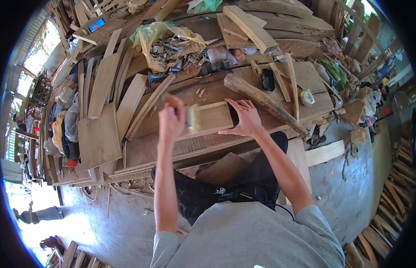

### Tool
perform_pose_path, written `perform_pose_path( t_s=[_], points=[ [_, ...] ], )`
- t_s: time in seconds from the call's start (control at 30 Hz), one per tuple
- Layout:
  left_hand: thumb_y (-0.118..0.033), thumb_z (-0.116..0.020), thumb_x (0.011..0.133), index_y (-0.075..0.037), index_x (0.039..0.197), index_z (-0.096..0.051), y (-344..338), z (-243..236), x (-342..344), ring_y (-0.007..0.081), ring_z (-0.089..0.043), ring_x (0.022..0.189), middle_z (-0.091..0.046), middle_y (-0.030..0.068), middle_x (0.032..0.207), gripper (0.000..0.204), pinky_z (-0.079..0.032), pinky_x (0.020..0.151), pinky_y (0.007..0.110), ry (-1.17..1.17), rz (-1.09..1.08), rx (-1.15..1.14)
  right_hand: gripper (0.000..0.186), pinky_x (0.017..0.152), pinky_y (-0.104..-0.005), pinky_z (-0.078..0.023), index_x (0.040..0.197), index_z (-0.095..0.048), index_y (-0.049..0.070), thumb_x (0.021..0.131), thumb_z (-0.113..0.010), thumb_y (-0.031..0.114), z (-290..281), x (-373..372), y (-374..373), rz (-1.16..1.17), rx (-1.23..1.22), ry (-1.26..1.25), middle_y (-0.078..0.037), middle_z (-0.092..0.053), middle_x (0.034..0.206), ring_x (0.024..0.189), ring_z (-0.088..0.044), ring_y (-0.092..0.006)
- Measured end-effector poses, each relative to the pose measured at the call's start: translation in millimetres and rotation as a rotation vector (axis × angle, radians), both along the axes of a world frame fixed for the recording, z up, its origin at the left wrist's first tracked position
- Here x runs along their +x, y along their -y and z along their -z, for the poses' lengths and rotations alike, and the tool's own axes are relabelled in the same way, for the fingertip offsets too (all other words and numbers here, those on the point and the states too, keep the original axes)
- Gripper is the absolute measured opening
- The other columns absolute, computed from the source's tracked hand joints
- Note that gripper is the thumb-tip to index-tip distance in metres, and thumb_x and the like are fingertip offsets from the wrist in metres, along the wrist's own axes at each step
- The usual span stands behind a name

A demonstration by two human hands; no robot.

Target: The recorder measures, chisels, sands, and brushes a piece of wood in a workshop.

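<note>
So the left hand [171, 119] is wrapped around the wooden handle of a paintbrush [190, 115], fingers curled shut on it, with the handle end poking up past the knuckles and the pale bristles sticking out to the hand's right. Those bristles sit right at the left edge of a small flat wooden board [214, 117], touching it or just about, hard to say which from this angle. The right hand [246, 119] is on the other end of that same board, palm down and fingers spread flat, pressing it onto the workbench [181, 147], so the board lies between the two hands, bristles on one side and the pinning palm on the other. Just beyond the right hand's fingertips there's a thick rough log [266, 103] running diagonally away to the right, and a bit past that a small black object [268, 79] lying on the bench. Off beyond the left hand a long narrow plank [149, 106] leans diagonally, and farther back there's a yellowish plastic bag [167, 42] stuffed with metal bits. Loose boards are stacked all over to the left of the brush hand, the nearest a wide flat panel [99, 136].
</note>
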State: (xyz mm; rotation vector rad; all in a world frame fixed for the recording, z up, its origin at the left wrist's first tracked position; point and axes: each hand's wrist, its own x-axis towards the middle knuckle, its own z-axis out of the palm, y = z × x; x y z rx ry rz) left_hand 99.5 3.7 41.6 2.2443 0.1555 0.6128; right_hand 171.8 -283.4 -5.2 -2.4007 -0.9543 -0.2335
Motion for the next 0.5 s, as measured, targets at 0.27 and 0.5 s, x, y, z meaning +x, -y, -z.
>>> perform_pose_path(
  t_s=[0.27, 0.5],
  points=[
    [-0.021, -0.057, 0.113, -0.001, 0.106, -0.059, 42.8, -12.2, -4.3, 0.0284, -0.07, 0.053, -0.067, 0.0174, 0.066, 0.021, -0.056, 0.05, 0.045, -0.142, 0.193, 0.041, 0.119, 0.116, -0.0487, -0.045, 0.153, -0.056, 0.007, 0.063, -0.09, 0.077, 3.2, 0.8, 0.9, -0.004, 0.011, 0.055, -0.019, -0.072, 0.127, 0.123, -0.066, -0.0384],
    [-0.023, -0.065, 0.11, -0.002, 0.092, -0.066, 105.6, 20.1, 4.4, 0.0245, -0.068, 0.053, -0.065, 0.0145, 0.063, 0.028, -0.048, 0.05, 0.04, -0.055, 0.266, -0.141, 0.1, 0.111, -0.0466, -0.047, 0.152, -0.053, 0.007, 0.065, -0.089, 0.041, 6.2, 3.6, 1.6, -0.064, 0.097, 0.126, -0.014, -0.076, 0.121, 0.12, -0.069, -0.0333]
  ],
)
